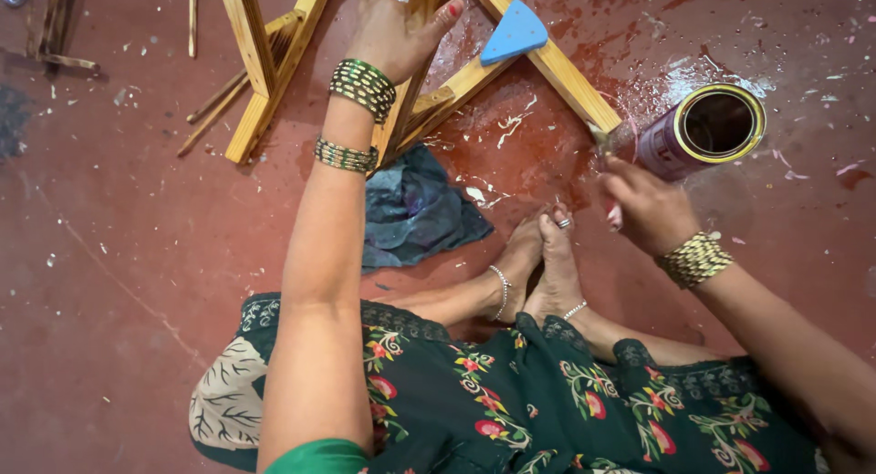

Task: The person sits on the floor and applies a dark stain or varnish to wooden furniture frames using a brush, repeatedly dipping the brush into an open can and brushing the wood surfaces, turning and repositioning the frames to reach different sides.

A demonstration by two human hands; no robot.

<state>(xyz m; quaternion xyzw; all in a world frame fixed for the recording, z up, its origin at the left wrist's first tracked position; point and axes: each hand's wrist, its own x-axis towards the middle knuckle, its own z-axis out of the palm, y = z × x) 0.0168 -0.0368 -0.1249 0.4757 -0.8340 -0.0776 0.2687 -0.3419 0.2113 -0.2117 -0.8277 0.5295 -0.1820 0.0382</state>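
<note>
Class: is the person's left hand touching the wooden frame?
Touching. The head view shows the left hand wrapped around a bar of the wooden frame.

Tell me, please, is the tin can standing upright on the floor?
No, the tin can lies tipped on its side, open mouth facing the camera.

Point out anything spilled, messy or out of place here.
Wet glossy patches and pale flecks cover the red floor around the open tin, which lies tilted. A crumpled dark cloth lies beneath the wooden frame. Nothing looks broken.
</note>
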